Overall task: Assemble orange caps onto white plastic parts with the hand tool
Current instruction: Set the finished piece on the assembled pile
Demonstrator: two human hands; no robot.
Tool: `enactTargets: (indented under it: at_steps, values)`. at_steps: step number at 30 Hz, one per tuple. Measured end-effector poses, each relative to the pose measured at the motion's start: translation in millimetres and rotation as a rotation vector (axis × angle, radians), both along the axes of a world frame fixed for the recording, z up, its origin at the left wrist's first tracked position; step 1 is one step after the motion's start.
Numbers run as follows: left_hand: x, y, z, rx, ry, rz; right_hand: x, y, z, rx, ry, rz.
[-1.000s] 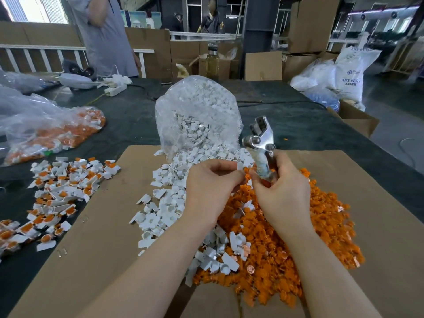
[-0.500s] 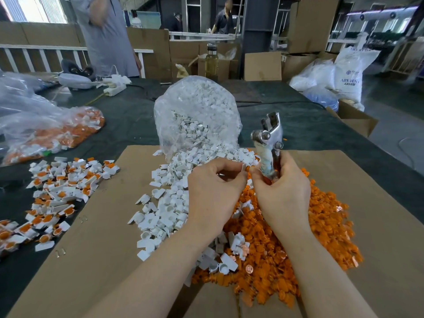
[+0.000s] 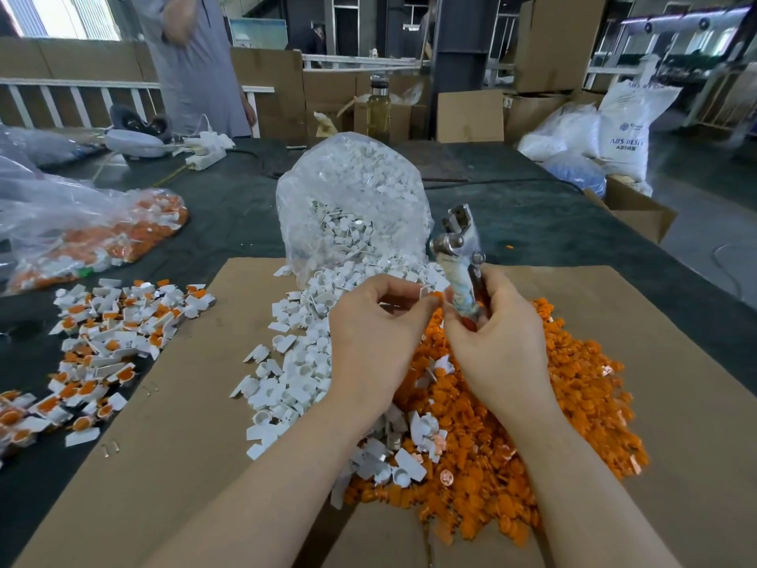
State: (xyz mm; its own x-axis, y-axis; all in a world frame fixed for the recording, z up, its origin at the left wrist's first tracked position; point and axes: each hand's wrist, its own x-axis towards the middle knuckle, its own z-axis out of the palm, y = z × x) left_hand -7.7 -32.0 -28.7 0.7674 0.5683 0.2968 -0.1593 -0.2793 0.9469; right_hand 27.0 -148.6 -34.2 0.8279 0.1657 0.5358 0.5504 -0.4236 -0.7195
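My right hand [image 3: 497,336] grips the metal hand tool [image 3: 456,248] upright by its wrapped handles, jaws pointing up. My left hand [image 3: 375,334] pinches a small white plastic part [image 3: 424,291] with an orange cap [image 3: 437,296] at its fingertips, right beside the tool's handle. Beneath both hands lie a heap of loose orange caps [image 3: 573,403] and a spill of white parts [image 3: 295,375] from a clear bag [image 3: 352,207]. Finished white parts with orange caps [image 3: 110,338] are spread at the left.
Brown cardboard sheet [image 3: 184,424] covers the dark table [image 3: 229,207]. A second clear bag of assembled pieces [image 3: 94,235] lies at far left. A person stands behind the table [image 3: 192,63]; a bottle [image 3: 377,108], power strip [image 3: 205,155], boxes and sacks [image 3: 622,129] sit at the back.
Both hands rose slightly and my left fingers opened a little, showing the white part and orange cap. The tool tilted a bit more upright.
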Motion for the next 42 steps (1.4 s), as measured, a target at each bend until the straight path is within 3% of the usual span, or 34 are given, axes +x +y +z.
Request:
enactTargets:
  at_steps: [9,16,19,27,37,42]
  values:
    - [3.3,9.9,2.8,-0.324,-0.028,-0.117,10.1,-14.6,2.0,0.008,0.154,0.126]
    - [2.7,10.3,3.0,-0.378,-0.086,-0.137,11.7,-17.5,-2.3,-0.307,0.157,0.129]
    - [2.0,10.8,3.5,-0.403,-0.099,-0.141,10.5,-13.6,-3.3,-0.328,0.143,0.13]
    - [0.2,2.6,3.2,-0.176,-0.017,-0.082,3.8,0.3,1.0,0.016,0.039,0.05]
    - [-0.2,1.7,1.3,-0.109,-0.008,-0.083,2.5,-0.5,1.5,-0.048,-0.039,-0.003]
    - [1.7,2.2,-0.9,-0.084,-0.03,-0.09,5.1,-3.9,1.8,-0.047,0.008,0.052]
